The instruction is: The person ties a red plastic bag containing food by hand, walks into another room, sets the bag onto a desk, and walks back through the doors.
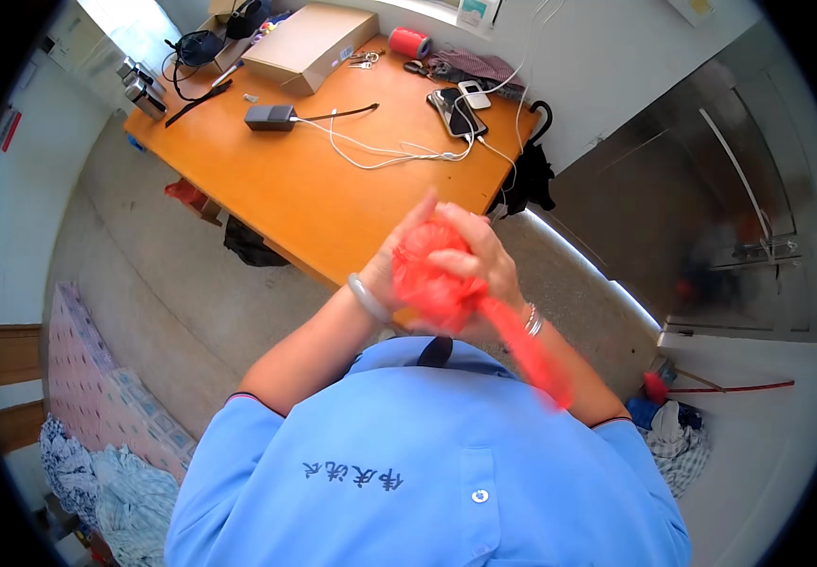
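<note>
A crumpled red plastic bag (432, 269) is bunched between my two hands, in front of my chest. My left hand (385, 269), with a pale bangle at the wrist, presses round the bag's left side. From the right, the fingers of my right hand (489, 250) wrap over the bundle. Thin bracelets circle that wrist. A blurred, twisted tail of the bag hangs down over my right forearm. The lower parts of both hands are partly hidden behind the red plastic.
An orange table (361, 208) bears a cardboard box (300, 47), a dark power adapter (270, 117), white cables, a phone (455, 113), keys (367, 60) and a red roll (409, 42). Fabric lies heaped at lower left (129, 501) and lower right (678, 444). A black bag (531, 175) hangs beside the table.
</note>
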The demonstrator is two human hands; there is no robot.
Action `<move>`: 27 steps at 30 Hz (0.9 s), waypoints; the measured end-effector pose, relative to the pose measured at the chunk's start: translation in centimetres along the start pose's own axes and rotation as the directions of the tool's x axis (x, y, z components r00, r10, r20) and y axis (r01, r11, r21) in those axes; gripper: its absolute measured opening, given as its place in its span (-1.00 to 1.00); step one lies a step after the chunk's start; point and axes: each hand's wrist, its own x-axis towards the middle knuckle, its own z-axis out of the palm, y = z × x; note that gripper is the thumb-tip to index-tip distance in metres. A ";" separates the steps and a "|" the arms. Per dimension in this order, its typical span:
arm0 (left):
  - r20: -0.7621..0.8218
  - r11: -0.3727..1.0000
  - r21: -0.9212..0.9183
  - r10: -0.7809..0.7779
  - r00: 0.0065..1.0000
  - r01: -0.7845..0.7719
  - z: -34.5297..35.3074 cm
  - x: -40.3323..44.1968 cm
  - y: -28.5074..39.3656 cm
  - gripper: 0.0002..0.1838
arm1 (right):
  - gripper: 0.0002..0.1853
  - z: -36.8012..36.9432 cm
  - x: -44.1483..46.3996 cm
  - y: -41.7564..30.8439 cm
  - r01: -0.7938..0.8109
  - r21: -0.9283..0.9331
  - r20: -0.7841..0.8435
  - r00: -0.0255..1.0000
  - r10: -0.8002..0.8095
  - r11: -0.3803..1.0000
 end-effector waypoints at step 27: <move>-0.224 0.738 0.671 0.302 0.927 -0.078 -4.1 -2.1 -1.0 -0.46 | -0.69 -0.3 -4.1 6.5 -0.826 0.469 0.235 0.457 0.858 0.312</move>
